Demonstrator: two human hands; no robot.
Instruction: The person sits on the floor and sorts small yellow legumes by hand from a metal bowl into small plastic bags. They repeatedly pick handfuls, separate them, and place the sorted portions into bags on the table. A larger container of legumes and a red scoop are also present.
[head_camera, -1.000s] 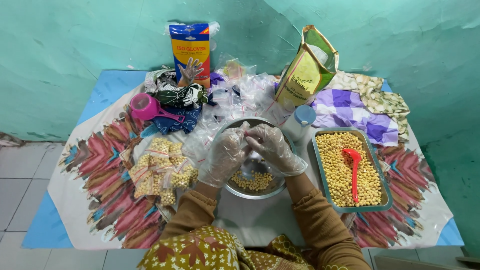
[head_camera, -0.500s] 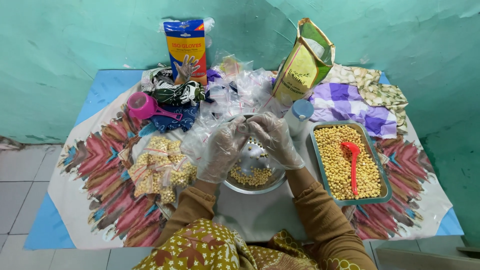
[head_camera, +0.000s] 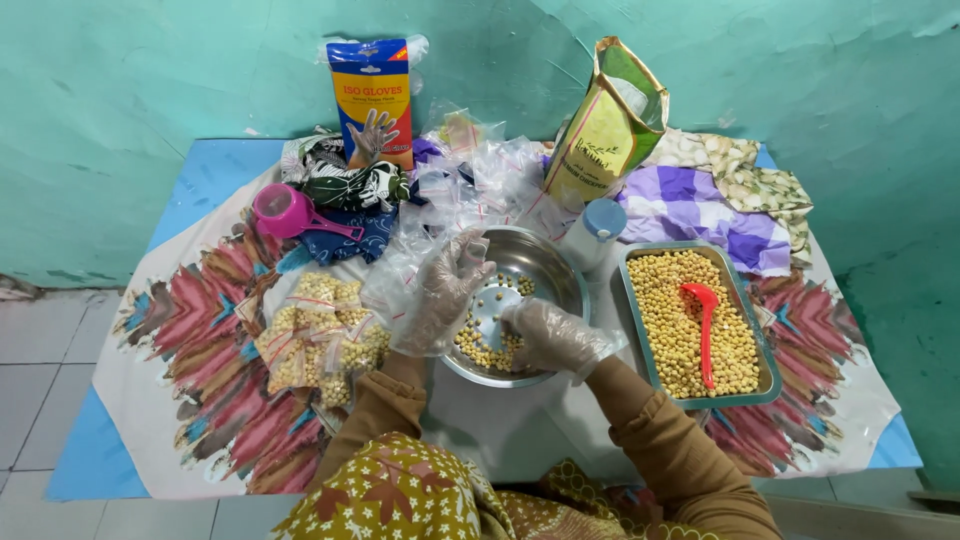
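Both my hands wear clear plastic gloves. My left hand is at the left rim of a steel bowl and holds a small clear plastic bag upright. My right hand reaches down into the bowl at its near side, with the fingers curled over yellow beans on the bottom. The bowl holds only a thin scatter of beans. To its left lies a pile of filled small bean bags.
A metal tray of beans with a red spoon sits to the right. Behind the bowl are a white bottle with a blue cap, loose empty bags, a green-yellow pouch, a glove packet and a pink scoop. A teal wall stands behind.
My hands were together above the bowl. The right hand has dropped into the bowl onto the beans, and the left has stayed up at the left rim with the bag.
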